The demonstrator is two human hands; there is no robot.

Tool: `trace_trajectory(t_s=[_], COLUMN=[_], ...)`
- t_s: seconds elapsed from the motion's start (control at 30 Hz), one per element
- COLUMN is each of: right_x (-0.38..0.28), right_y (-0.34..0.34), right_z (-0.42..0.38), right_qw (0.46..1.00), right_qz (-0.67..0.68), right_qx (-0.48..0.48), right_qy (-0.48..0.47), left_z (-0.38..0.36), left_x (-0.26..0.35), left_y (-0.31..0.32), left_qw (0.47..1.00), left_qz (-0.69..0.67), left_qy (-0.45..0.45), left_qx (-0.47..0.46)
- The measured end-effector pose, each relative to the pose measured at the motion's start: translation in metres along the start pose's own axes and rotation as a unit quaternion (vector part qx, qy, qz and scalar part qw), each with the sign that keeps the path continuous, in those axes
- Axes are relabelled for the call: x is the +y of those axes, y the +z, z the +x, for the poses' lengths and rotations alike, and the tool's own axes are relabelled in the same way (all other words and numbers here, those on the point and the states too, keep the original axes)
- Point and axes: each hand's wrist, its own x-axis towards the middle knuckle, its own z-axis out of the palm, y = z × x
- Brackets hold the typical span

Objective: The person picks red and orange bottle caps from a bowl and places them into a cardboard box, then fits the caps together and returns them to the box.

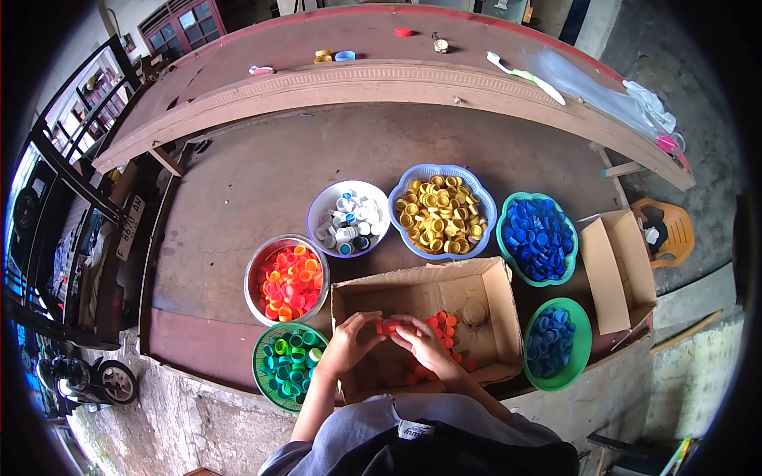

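Note:
Over an open cardboard box (pixel 389 293), my left hand (pixel 354 343) and my right hand (pixel 421 344) meet. Between their fingertips are red bottle caps (pixel 387 327), pinched from both sides; the fingers partly cover them. Loose orange-red caps (pixel 446 325) lie on the box floor, some hidden behind my right forearm. Left of the box stands a metal bowl (pixel 251 295) of red and orange caps. Close by my left wrist is a green basket (pixel 260 366) holding green caps.
Behind the box sit a bowl (pixel 316 205) of white caps and a lavender basket (pixel 397 193) of yellow caps. Two green baskets with blue caps, one a round basket (pixel 584 349), stand on the right by a smaller cardboard box (pixel 605 274). A raised shelf (pixel 381 83) holds a toothbrush (pixel 528 76).

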Motion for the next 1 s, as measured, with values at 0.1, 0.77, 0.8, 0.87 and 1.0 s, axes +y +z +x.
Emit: trace_trajectory(t_s=[0.1,0.77,0.8,0.87,1.0], right_x=[-0.003,-0.013,-0.016,-0.029,-0.036], right_y=[-0.003,-0.007,-0.004,0.002,0.016], right_z=[0.002,0.007,0.007,0.004,0.001], right_qw=[0.998,0.994,0.991,0.993,0.994], right_qz=[0.047,0.038,0.052,0.01,0.0], right_qx=[-0.005,-0.106,-0.121,-0.119,-0.109], right_qy=[0.031,-0.012,-0.019,0.002,0.005], left_z=[0.001,0.032,0.032,0.034,0.034], left_x=[-0.01,0.003,0.003,0.004,0.002], left_y=[-0.008,-0.005,-0.001,-0.003,-0.012], left_qw=[1.0,0.986,0.981,0.985,0.986], left_qz=[0.003,-0.087,-0.127,-0.101,-0.121], left_qy=[0.006,0.056,0.039,0.068,0.076], left_qx=[0.027,-0.127,-0.139,-0.125,-0.091])
